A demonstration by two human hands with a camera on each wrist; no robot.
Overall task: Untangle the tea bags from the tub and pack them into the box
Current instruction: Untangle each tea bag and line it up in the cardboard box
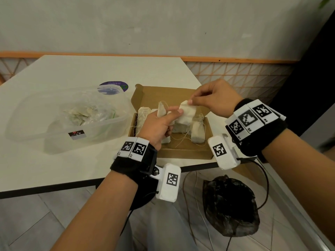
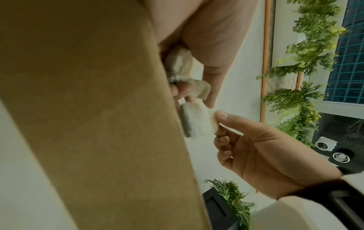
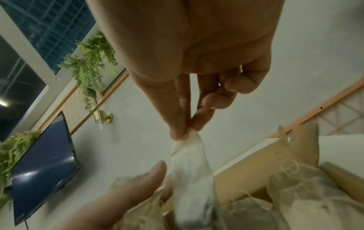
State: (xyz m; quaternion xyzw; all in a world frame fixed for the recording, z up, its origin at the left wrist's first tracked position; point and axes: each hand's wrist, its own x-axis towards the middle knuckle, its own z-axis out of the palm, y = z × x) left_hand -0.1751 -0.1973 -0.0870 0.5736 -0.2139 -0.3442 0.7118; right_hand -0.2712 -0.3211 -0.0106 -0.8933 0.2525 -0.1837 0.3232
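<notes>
An open cardboard box point(image 1: 183, 153) sits at the table's front right, with several tea bags point(image 1: 197, 131) and loose strings inside. Above it, my left hand point(image 1: 168, 120) grips a beige tea bag point(image 1: 161, 110) in its fist, and its thumb presses a white tea bag point(image 1: 186, 113). My right hand point(image 1: 192, 101) pinches that white bag's top corner. In the left wrist view the white tea bag point(image 2: 199, 121) hangs between both hands beside the box wall point(image 2: 98, 124). In the right wrist view the right hand point(image 3: 186, 130) pinches the bag point(image 3: 191, 168). The clear tub point(image 1: 59, 140) at left holds more tangled bags point(image 1: 85, 115).
A round purple-labelled lid point(image 1: 113, 86) lies behind the tub. The box's raised lid flap point(image 1: 163, 96) stands at the back. The table's dark front edge point(image 1: 54, 186) runs below my wrists. On the floor are a black plastic bag point(image 1: 230, 205) and cables.
</notes>
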